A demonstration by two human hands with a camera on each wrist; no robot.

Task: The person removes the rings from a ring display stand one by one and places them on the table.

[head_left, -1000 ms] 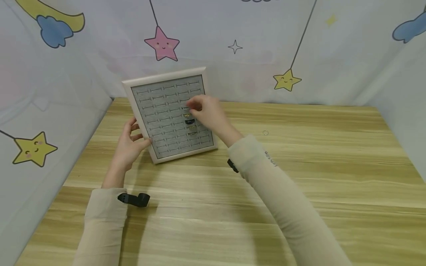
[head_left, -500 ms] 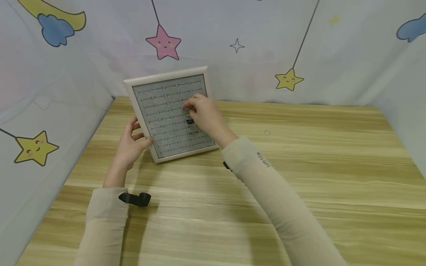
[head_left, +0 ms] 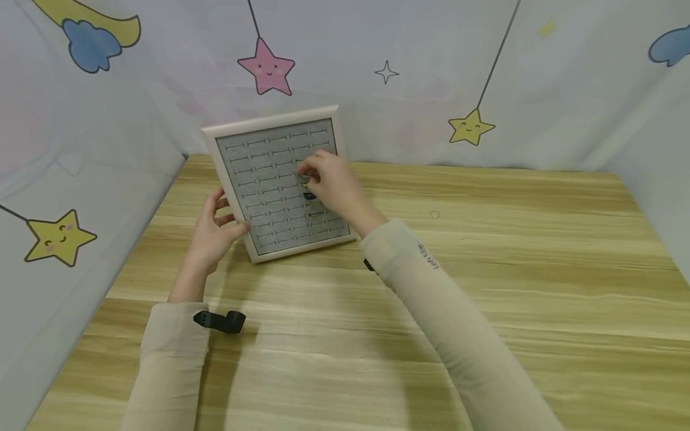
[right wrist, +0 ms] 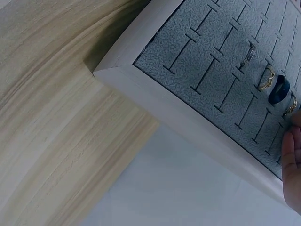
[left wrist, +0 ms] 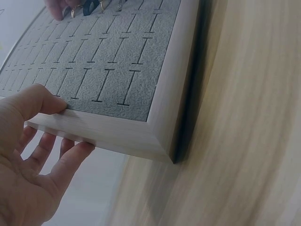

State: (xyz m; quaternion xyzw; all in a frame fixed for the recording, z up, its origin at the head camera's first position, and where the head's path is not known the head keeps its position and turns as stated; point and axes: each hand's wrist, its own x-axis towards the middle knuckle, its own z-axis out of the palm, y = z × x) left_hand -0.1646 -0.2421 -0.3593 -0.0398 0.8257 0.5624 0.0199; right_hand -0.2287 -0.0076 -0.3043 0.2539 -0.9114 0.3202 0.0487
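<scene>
A ring display board in a pale wooden frame (head_left: 272, 119) leans back, its grey pad (left wrist: 94, 52) cut with rows of slots. My left hand (head_left: 215, 236) grips its left side, thumb on the front and fingers behind. Up against the pad, my right hand (head_left: 335, 182) pinches a ring at a slot in the upper middle; the fingers mostly hide it. Below these fingertips sit a gold ring (right wrist: 266, 77), a wide dark ring (right wrist: 279, 89) and a silver ring (right wrist: 248, 55), in one column. Another gold ring (right wrist: 291, 106) is right beside the fingers.
One loose thin ring (head_left: 435, 214) lies on the wood-grain table (head_left: 485, 251), right of the board. Behind stands a white cloth backdrop (head_left: 334, 42) with printed stars, close to the board's top. Dark wrist cameras (head_left: 221, 321) sit on the sleeves.
The right fingertips have shifted slightly left over the upper slot, covering the ring that showed there a second ago. The left hand keeps its grip and the board stays in place.
</scene>
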